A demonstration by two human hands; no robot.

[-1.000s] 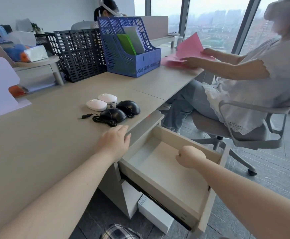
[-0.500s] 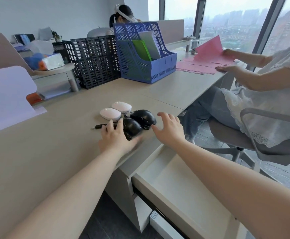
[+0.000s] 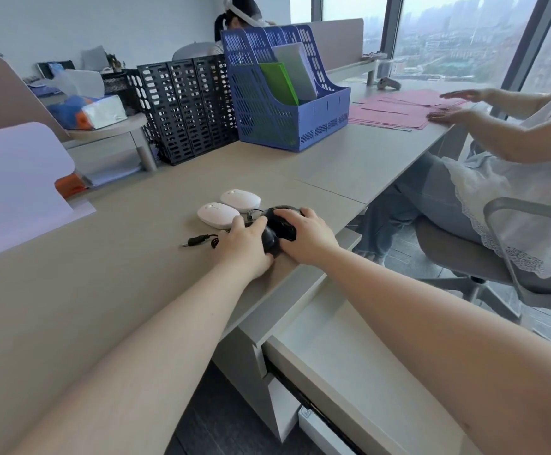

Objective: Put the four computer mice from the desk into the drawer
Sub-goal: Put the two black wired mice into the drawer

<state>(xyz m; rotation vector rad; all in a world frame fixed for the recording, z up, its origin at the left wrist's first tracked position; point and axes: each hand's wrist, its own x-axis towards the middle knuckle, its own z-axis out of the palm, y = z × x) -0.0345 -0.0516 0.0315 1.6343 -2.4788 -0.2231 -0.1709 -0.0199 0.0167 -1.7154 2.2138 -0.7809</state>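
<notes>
Two by two, found the mice on the desk, beyond the open drawer and to its left. Saw the nearer white mouse and the farther white mouse lying side by side, almost touching, at the far-left end of the group as reckoned from the drawer. Noted nothing lying in the part of the drawer that showed.

Found the left hand palm down, curled over the nearer black mouse, thumb tucked against its side closest to the drawer. Found the right hand closed likewise over the farther black mouse, fingers wrapped across its top. Saw the two hands pressed close, the black mice touching between them. Could not tell whether either black mouse had left the desk surface.

Spotted a black cable plug lying flat on the desk, left of the left hand and farther from the drawer than either hand.

Made out, well beyond the drawer, a blue file rack with a black rack just beside it. Saw pink papers past the drawer's far end, under the hands of a seated person.
</notes>
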